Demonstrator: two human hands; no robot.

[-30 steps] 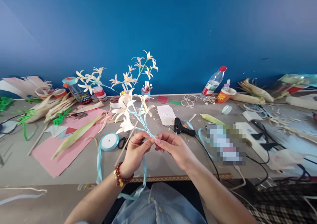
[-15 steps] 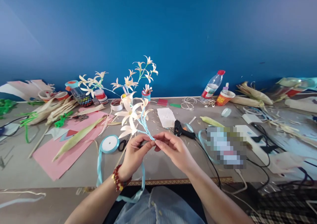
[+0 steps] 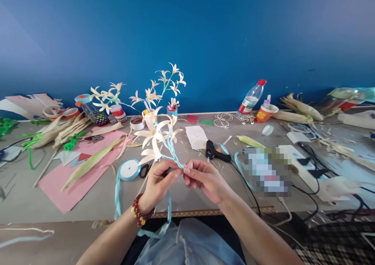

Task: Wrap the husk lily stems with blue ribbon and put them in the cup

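Here, two hands (image 3: 159,183) (image 3: 208,181) holding one blue-stemmed flower spray (image 3: 153,134).

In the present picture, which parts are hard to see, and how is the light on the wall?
Head view: a pixelated patch hides something right of the glue gun; the green bundle at the left edge looks softer than the held flowers. Head view: wall paler toward both upper corners, darker between.

over by the blue wall (image 3: 205,42) i can see a red-capped bottle (image 3: 251,99) just beside an orange cup (image 3: 265,114), a looped white cord (image 3: 223,120) to their left; a power strip (image 3: 300,175) lies off to the right
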